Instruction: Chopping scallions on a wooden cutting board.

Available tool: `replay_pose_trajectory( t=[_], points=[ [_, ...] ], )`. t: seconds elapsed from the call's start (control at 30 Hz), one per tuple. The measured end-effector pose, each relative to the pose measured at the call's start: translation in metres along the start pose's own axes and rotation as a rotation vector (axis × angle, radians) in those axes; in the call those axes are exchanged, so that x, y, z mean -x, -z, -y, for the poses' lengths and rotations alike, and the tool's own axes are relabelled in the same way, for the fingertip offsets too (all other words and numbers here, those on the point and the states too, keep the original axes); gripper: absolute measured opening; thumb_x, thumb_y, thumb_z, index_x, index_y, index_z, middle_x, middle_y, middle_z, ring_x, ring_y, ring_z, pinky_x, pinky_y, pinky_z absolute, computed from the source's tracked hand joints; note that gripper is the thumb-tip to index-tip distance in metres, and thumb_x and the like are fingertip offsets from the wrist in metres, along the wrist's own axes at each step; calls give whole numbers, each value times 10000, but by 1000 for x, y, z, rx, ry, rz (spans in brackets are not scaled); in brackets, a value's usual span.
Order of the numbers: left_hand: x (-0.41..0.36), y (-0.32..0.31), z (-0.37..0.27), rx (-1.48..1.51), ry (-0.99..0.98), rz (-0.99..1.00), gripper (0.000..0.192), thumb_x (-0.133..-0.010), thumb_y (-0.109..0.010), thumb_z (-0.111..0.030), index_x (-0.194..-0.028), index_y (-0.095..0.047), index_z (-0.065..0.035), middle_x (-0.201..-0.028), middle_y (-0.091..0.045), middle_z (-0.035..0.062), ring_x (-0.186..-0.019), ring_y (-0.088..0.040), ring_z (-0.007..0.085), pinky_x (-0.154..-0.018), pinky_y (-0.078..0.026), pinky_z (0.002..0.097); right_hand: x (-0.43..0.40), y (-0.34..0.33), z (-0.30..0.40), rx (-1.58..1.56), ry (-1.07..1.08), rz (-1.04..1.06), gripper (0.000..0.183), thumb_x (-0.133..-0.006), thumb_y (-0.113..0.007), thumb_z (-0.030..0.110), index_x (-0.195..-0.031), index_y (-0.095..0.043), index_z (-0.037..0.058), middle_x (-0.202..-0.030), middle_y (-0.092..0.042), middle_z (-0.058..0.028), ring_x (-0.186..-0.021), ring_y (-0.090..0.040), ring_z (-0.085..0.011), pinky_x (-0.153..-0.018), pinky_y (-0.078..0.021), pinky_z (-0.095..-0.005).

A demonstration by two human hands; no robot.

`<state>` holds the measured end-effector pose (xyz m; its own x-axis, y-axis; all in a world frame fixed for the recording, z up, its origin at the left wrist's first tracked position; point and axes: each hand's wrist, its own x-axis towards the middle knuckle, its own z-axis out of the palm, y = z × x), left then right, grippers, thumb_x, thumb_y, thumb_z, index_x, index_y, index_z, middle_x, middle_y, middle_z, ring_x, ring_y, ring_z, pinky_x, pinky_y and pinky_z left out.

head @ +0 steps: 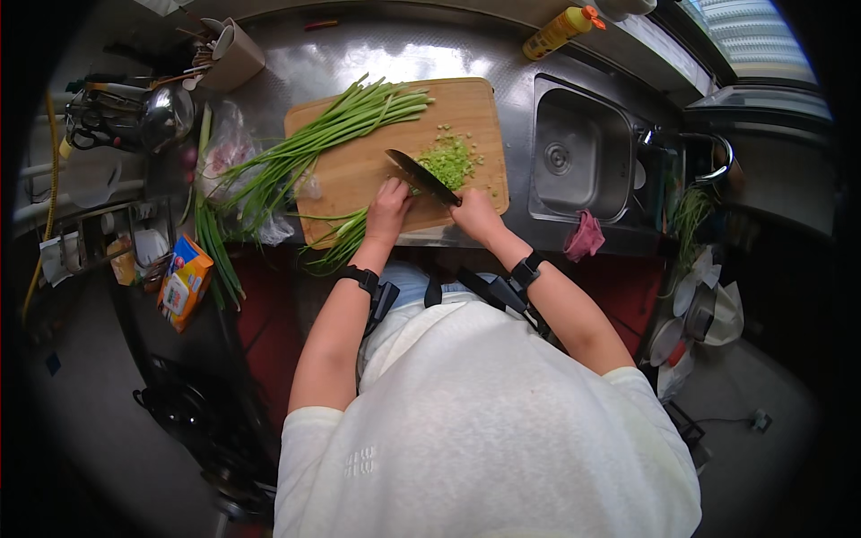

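A wooden cutting board (pixel 363 158) lies on the steel counter before me. My right hand (pixel 475 215) grips the handle of a dark-bladed kitchen knife (pixel 420 176), whose blade slants up and left across the board. Under my left hand (pixel 389 210) is a small bunch of green stalks (pixel 346 235), held near the knife; their leafy ends hang over the board's front edge. Chopped green pieces (pixel 449 161) form a pile just right of the blade. A larger bunch of long green stalks (pixel 343 124) lies across the board's upper left and past its left edge.
A steel sink (pixel 572 158) with a tap (pixel 723 161) is at the right, a pink cloth (pixel 584 235) on its front edge. Plastic bags (pixel 229 158) and more green leaves (pixel 216 249) lie left of the board. A yellow bottle (pixel 557 33) stands behind the sink.
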<state>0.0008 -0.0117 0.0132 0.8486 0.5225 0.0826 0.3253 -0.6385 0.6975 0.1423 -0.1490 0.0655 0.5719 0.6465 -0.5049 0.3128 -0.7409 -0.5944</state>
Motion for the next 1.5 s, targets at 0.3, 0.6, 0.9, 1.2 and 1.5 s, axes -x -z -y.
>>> replay_pose_trajectory(
  t=[0.3, 0.6, 0.9, 1.2, 1.5],
  points=[
    [-15, -7, -7, -6, 25, 43, 245, -751, -747, -111, -908, -569, -54, -944, -536, 131, -966, -559, 347, -773, -485, 449, -5, 27, 2, 29, 51, -89, 233, -838, -624, 186, -918, -694, -21, -775, -621, -287, -777, -616, -463, -676, -488, -481],
    [0, 5, -18, -68, 27, -48, 430, -714, -785, -120, -1078, -567, -51, -1140, -537, 128, -1058, -537, 352, -885, -471, 416, 31, 44, 8, 94, 36, -48, 219, -818, -566, 130, -936, -713, 19, -820, -627, -294, -815, -614, -467, -753, -508, -514],
    [15, -13, -4, -94, -11, -80, 189, -773, -711, -102, -933, -614, -85, -1002, -601, 61, -949, -592, 299, -775, -510, 396, 45, 48, 12, 139, 46, -32, 246, -812, -579, 114, -991, -729, 36, -845, -646, -282, -823, -642, -441, -771, -529, -483],
    [9, -8, 3, 54, 39, -62, 48, -762, -694, -98, -802, -668, -97, -915, -669, 51, -888, -646, 278, -737, -528, 378, 45, 39, 6, 224, 20, 7, 269, -786, -561, 92, -983, -735, 37, -846, -657, -286, -823, -656, -436, -784, -539, -476],
    [8, -10, 2, 106, 37, -121, 52, -735, -681, -68, -780, -658, -83, -845, -628, 77, -858, -620, 297, -733, -512, 396, 42, 23, 4, 282, 19, -5, 216, -773, -547, 71, -872, -720, -14, -805, -664, -275, -801, -661, -440, -762, -543, -494]
  ],
)
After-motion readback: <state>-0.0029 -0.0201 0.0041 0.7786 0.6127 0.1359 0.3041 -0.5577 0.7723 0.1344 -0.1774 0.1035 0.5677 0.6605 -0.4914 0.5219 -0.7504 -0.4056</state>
